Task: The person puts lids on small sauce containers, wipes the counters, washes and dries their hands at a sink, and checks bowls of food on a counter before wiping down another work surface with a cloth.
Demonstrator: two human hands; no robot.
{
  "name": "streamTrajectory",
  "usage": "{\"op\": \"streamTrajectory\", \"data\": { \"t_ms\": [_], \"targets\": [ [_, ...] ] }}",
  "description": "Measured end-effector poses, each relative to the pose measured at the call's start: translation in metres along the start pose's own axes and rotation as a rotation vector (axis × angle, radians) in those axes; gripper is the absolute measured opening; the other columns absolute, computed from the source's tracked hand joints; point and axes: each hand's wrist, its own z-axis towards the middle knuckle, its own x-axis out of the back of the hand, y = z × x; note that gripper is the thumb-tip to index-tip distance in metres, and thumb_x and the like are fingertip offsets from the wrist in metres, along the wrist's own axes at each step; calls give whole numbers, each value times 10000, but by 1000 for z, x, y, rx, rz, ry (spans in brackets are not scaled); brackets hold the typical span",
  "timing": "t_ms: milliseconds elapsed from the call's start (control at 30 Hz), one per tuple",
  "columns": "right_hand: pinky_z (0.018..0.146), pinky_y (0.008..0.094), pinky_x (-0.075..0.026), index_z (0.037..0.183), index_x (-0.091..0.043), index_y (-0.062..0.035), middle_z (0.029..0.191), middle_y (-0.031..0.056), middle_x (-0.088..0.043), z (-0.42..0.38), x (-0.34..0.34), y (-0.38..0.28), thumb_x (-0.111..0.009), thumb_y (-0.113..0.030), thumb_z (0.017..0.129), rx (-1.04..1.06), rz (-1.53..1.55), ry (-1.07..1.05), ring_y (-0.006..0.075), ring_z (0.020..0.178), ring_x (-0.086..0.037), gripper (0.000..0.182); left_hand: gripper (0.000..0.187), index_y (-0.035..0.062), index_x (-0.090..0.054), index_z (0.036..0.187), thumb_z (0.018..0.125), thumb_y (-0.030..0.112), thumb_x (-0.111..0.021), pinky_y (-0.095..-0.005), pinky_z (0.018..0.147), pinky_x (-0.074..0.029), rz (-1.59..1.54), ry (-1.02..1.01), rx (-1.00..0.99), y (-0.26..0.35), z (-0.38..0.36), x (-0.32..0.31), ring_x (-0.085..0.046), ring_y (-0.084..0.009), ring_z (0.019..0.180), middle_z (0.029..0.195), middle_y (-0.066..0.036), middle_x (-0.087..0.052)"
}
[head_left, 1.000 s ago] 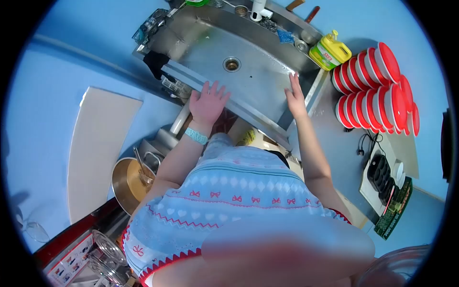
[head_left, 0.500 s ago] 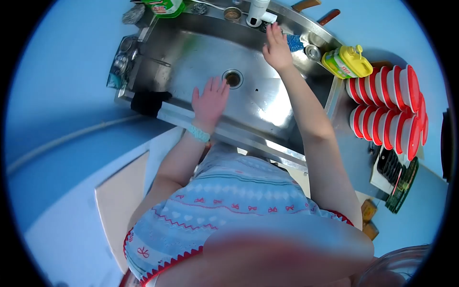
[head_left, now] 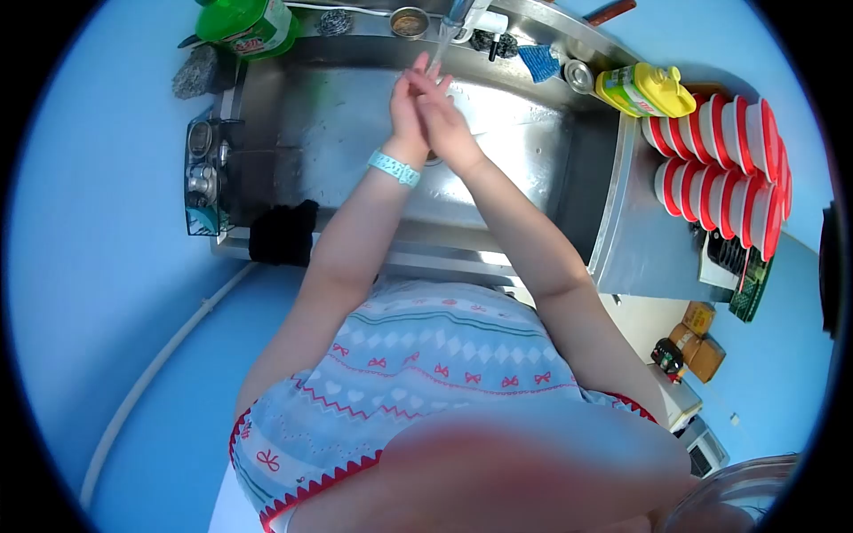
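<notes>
Left hand and right hand were touching over the sink, each grip pretty loose, fingers stretched out and slightly apart. White faucet sat at 1 o'clock from them, its water stream hitting around the fingertips. Blue cloth was at 2, yellow detergent jug at 3, black cloth roughly 8.

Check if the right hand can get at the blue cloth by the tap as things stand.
Probably yes. The right hand overlaps the left hand near the tap, open and seemingly empty, and nothing visibly blocks the way to the blue cloth at the back of the sink.
</notes>
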Motion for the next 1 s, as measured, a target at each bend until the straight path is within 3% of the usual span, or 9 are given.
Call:
{"op": "streamTrajectory", "data": {
  "t_ms": [300, 367, 500, 567, 633, 667, 767, 900, 1000],
  "targets": [
    [1139, 324, -208, 1390, -449, -62, 1458, 143, -401, 40, -25, 21, -309, -287, 1018, -101, -16, -106, 240, 1357, -328, 456, 486, 106, -456, 1347, 1013, 434, -328, -391, 1045, -351, 94, 189, 83, 12, 16, -16, -453, -212, 1242, 1333, -78, -511],
    [1142, 322, -204, 1393, -446, -59, 1463, 147, -394, 38, -32, 0, -306, -287, 1018, -68, -121, -152, 238, 1363, -321, 461, 503, 101, -469, 1332, 1003, 465, -358, -362, 1011, -384, 343, 179, -227, 24, 21, 2, -488, -200, 1196, 1302, -72, -528],
    [1145, 333, -200, 1394, -434, -25, 1459, 183, -396, 62, -14, 7, -294, -358, 1026, -51, 328, -88, 280, 1352, -358, 515, 532, 83, -440, 1359, 984, 459, -407, -400, 962, -419, 342, 335, 142, 8, 0, -48, -468, -262, 1205, 1294, -70, -521],
    [1025, 347, -350, 1225, -563, -7, 1215, 163, -561, 63, -17, 7, -359, -283, 994, -289, 121, 62, 297, 1145, -509, 415, 537, 79, -407, 1390, 985, 432, -408, -426, 944, -441, 296, 320, 199, 14, 13, -28, -441, -288, 1237, 1326, -86, -502],
    [999, 357, -382, 1185, -568, 12, 1164, 175, -591, 61, -44, 4, -353, -287, 992, -528, 570, 53, 303, 1123, -531, 417, 485, 92, -425, 1361, 991, 403, -401, -417, 879, -486, 190, 401, 119, 37, 21, -16, -505, -273, 1168, 1277, -96, -533],
    [983, 359, -398, 1183, -569, 8, 1140, 176, -606, 58, -53, 4, -353, -283, 991, -294, -29, 54, 295, 1100, -549, 410, 438, 119, -436, 1342, 994, 382, -396, -397, 853, -500, 312, 423, -10, 33, 16, -15, -567, -232, 1055, 1227, -86, -565],
    [940, 349, -434, 1163, -579, 1, 1071, 195, -630, 74, -28, 15, -372, -245, 986, -130, -154, 35, 275, 1048, -588, 367, 415, 114, -447, 1319, 999, 370, -383, -396, 854, -502, 130, 194, 103, 6, 17, 11, -570, -233, 1073, 1225, -75, -573],
    [902, 307, -468, 1097, -578, 6, 1043, 160, -633, 83, -21, 14, -393, -164, 975, -302, 294, 133, 248, 998, -597, 279, 374, 90, -506, 1255, 989, 341, -431, -393, 942, -460, 74, 235, 108, 6, 33, 18, -552, -233, 1145, 1238, -71, -586],
    [968, 394, -477, 1010, -584, -16, 1114, 169, -584, 64, -42, 1, -431, -134, 977, -395, 1664, 282, 280, 1064, -549, 196, 330, 93, -535, 1223, 983, 306, -460, -381, 972, -436, -139, 153, -37, 19, 22, -7, -551, -222, 1150, 1248, -66, -585]
  ]
}}
